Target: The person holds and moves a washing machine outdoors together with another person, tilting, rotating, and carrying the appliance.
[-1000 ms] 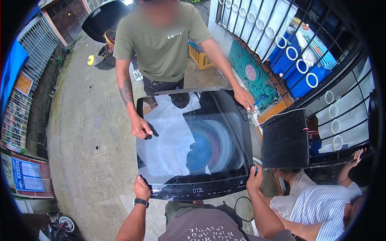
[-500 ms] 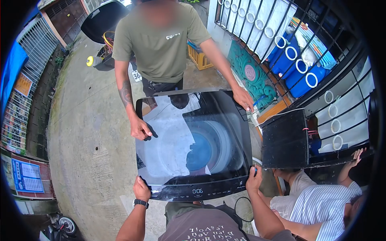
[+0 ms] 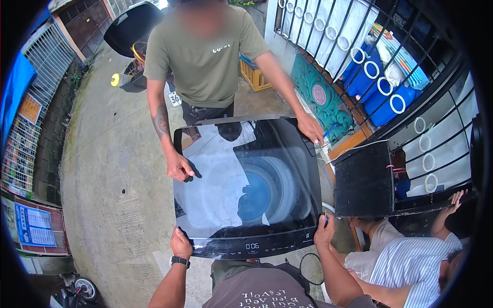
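Observation:
A top-loading washing machine (image 3: 205,205) with a dark glass lid stands in front of me. Its front panel display (image 3: 252,246) is lit and reads 0:06, and the round tub (image 3: 257,190) shows through the glass. My left hand (image 3: 181,243), with a black watch (image 3: 179,261) at the wrist, grips the near left corner. On the near right corner, my right hand (image 3: 324,232) is closed against the machine's side. A small blue item (image 3: 326,221) shows between its fingers, too small to name. Both palms are partly hidden.
Opposite me, a person in an olive shirt (image 3: 205,66) rests both hands on the machine's far sides. At right, another person in a striped shirt (image 3: 405,262) is low beside a black panel (image 3: 363,179). Blue drums (image 3: 390,102) stand behind window bars. A yellow crate (image 3: 255,77) is behind.
My hands stay on the same two corners. The washing machine and the other person's hands on it look almost unmoved, with only a slight shift in view.

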Available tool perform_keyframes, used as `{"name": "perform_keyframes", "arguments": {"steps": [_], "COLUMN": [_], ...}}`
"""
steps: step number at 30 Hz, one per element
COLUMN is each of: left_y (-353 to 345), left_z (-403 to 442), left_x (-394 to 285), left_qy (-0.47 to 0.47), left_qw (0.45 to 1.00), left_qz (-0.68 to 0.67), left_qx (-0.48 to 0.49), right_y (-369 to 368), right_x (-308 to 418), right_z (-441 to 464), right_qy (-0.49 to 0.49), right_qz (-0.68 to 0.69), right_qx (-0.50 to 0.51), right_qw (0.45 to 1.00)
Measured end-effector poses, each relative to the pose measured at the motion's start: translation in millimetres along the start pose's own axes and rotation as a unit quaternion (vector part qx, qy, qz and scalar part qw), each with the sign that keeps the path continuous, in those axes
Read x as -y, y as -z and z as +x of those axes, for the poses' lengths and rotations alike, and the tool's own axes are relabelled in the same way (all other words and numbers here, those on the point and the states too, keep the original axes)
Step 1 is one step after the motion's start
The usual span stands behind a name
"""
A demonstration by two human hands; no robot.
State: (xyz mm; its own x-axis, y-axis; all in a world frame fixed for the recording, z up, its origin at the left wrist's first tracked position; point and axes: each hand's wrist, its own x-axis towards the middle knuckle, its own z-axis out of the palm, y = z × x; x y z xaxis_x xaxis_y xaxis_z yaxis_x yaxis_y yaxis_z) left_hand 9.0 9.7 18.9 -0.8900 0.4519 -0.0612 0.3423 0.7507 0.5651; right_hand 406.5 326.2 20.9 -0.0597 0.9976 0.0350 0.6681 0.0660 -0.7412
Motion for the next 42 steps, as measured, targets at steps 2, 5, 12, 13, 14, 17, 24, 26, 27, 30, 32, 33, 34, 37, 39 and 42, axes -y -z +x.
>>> {"name": "perform_keyframes", "arguments": {"steps": [2,5,12,13,14,17,24,26,27,30,32,33,34,37,39,42], "left_y": [0.4,0.9,0.0,0.3,0.9,0.4,-1.2,-0.5,-0.3,-1.2,-0.4,0.0,0.2,-0.6,-2.8,-3.5], "left_z": [0.1,-0.2,0.3,0.1,-0.1,-0.3,0.2,-0.1,0.0,0.6,0.4,0.6,0.5,0.2,0.4,0.5], "left_x": [-2.1,-2.9,1.5,1.6,1.3,0.1,3.9,1.9,1.3,4.9,4.7,4.3,3.7,4.1,8.3,9.3], "left_qy": [-0.005,-0.006,0.001,0.000,-0.001,-0.004,0.008,0.010,0.012,0.008,0.016,0.023,0.023,0.015,0.011,0.016], "left_qw": [1.000,1.000,1.000,1.000,1.000,1.000,1.000,1.000,1.000,1.000,1.000,0.999,0.999,1.000,1.000,1.000], "left_qz": [-0.007,-0.009,-0.012,-0.012,-0.012,-0.014,-0.011,-0.011,-0.011,-0.001,0.003,0.007,0.007,0.000,0.000,-0.003], "left_qx": [-0.005,-0.006,0.009,0.009,0.010,0.007,0.011,0.011,0.011,0.016,0.023,0.029,0.029,0.021,0.018,0.019], "right_y": [-0.3,-1.1,0.0,0.2,0.3,0.0,0.6,0.3,0.1,-0.6,-0.3,0.0,0.4,0.8,0.5,0.1], "right_x": [-0.1,-3.1,-0.2,0.8,0.2,-3.6,-0.2,-1.2,-0.7,-1.7,-1.8,-1.0,-0.4,0.5,-1.7,-2.6], "right_z": [0.4,0.4,0.9,0.6,0.2,0.3,0.1,0.4,0.2,0.3,0.1,0.1,0.1,-0.2,0.1,-0.1], "right_qy": [0.003,-0.006,-0.001,0.001,0.001,-0.010,-0.005,-0.003,-0.003,-0.001,0.001,0.001,0.002,-0.001,0.002,0.007], "right_qz": [-0.002,-0.006,-0.004,-0.002,-0.002,-0.004,-0.011,-0.014,-0.014,-0.014,-0.015,-0.018,-0.021,-0.013,-0.010,-0.007], "right_qx": [-0.003,-0.001,-0.003,-0.005,-0.005,0.002,0.001,0.000,-0.001,-0.004,-0.005,-0.005,-0.004,-0.001,0.000,-0.003], "right_qw": [1.000,1.000,1.000,1.000,1.000,1.000,1.000,1.000,1.000,1.000,1.000,1.000,1.000,1.000,1.000,1.000]}}
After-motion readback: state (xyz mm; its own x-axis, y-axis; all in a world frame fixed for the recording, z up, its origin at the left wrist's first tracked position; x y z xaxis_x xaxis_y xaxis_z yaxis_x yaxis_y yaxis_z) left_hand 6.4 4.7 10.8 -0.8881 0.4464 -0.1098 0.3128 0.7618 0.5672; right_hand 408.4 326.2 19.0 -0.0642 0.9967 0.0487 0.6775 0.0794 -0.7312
